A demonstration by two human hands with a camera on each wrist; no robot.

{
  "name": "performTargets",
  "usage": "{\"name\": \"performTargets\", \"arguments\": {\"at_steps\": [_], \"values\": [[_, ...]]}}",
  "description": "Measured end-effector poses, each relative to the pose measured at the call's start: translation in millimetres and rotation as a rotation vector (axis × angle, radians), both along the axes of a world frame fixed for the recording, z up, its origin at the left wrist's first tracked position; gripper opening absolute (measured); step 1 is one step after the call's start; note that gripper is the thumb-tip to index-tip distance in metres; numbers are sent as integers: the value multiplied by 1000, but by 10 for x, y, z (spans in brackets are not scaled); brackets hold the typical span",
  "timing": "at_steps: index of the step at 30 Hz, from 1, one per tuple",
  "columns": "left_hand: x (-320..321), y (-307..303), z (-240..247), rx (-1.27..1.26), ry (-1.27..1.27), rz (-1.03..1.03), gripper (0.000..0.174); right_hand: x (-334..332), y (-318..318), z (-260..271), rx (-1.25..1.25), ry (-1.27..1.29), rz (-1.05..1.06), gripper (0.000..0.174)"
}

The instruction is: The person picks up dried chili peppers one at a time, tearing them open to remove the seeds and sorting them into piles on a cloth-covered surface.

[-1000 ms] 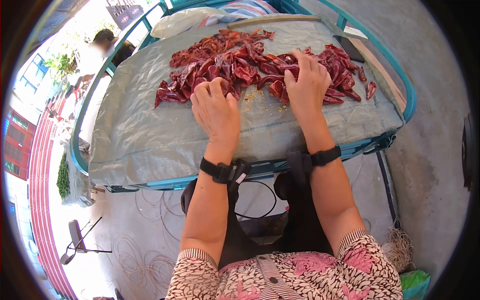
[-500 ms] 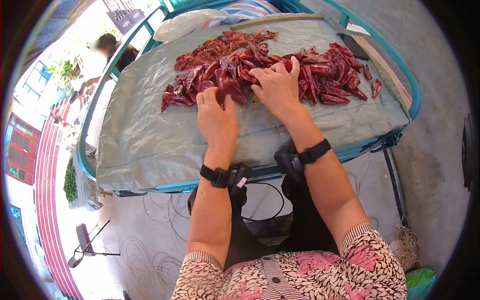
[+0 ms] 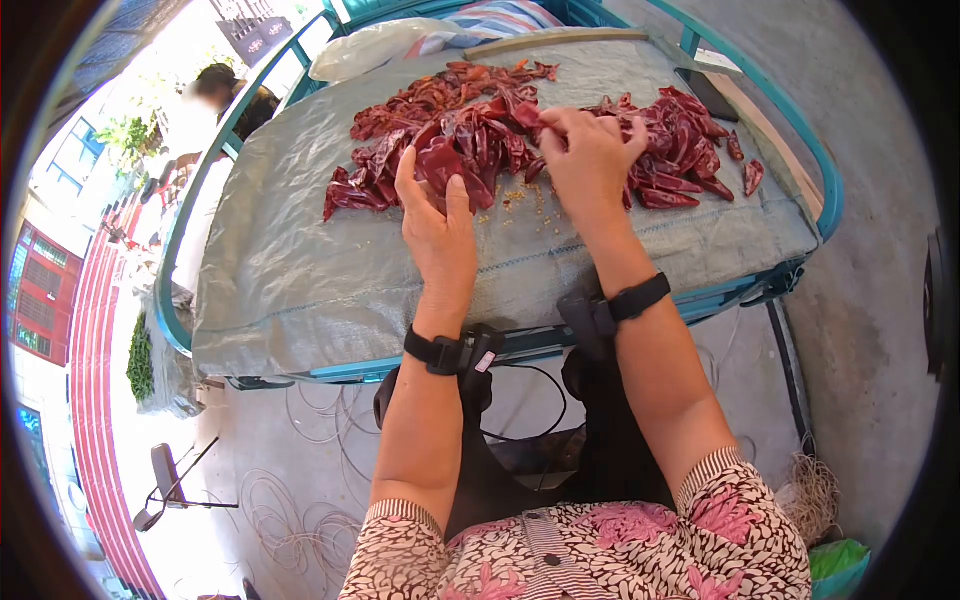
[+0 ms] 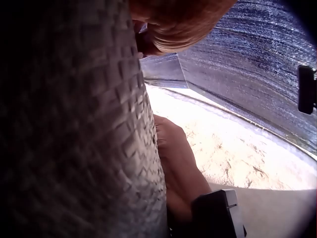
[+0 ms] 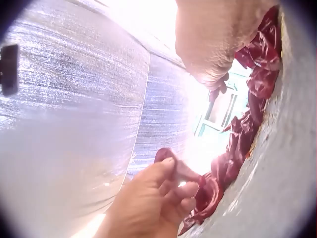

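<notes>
A spread pile of dried red chili peppers [image 3: 480, 140] lies on a grey woven sheet [image 3: 300, 260]. At its near edge my left hand [image 3: 438, 235] holds a wide dried chili pepper [image 5: 166, 154] between thumb and fingers, as the right wrist view shows. To the right, my right hand [image 3: 592, 170] is over the middle of the pile, and its fingertips pinch a dried chili pepper [image 3: 527, 115]. In the left wrist view the sheet's edge hides most of the work.
Pale seeds [image 3: 520, 205] are scattered before the pile. A teal metal rail [image 3: 828, 190] borders the cart bed, with a dark flat phone-like object [image 3: 706, 93] at the right. Behind lies a pale sack [image 3: 370, 48]. Another person [image 3: 240, 100] is beyond the left rail.
My right hand has moved right and slightly away, with a chili pepper now at its fingertips. My left hand's thumb and index finger have spread wider around its chili pepper.
</notes>
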State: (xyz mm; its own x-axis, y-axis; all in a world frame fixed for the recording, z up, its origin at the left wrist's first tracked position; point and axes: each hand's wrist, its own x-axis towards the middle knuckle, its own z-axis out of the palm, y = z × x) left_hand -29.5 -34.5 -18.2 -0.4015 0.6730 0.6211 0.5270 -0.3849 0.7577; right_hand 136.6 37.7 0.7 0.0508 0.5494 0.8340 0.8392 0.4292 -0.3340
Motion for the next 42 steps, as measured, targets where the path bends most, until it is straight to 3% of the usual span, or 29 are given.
{"name": "performTargets", "arguments": {"at_steps": [4,7,10,13,16,19,22,25,28,31,34,37,42], "values": [[113,-116,116,-62,-174,-106,53,165,44,15,152,27,-253,23],[100,-83,114,-140,-246,-212,46,216,-43,90,75,227,245,28],[118,-80,129,-134,-259,-278,36,82,-319,141,-348,189,602,31],[159,-84,164,-112,-316,-297,34,-44,-449,66,-78,-43,530,34],[148,-68,143,-108,-351,-393,30,-60,-454,59,-156,6,528,34],[83,11,40,-109,-110,-237,25,39,-377,70,-164,114,467,30],[8,38,-59,-45,355,-14,25,224,-229,85,-95,163,261,27],[45,-36,-47,-378,549,56,29,396,-150,69,-79,186,107,28],[77,-46,-51,-375,755,66,24,397,-93,9,-78,334,112,31],[138,-81,-10,-325,660,91,17,337,-176,6,-105,298,202,32],[93,-7,-26,-248,399,17,11,210,-241,-28,-22,156,232,30],[141,-29,48,-118,269,-35,12,143,-336,47,-121,162,394,27],[274,-119,124,-41,318,-234,12,34,-387,9,-331,358,592,32]]}}
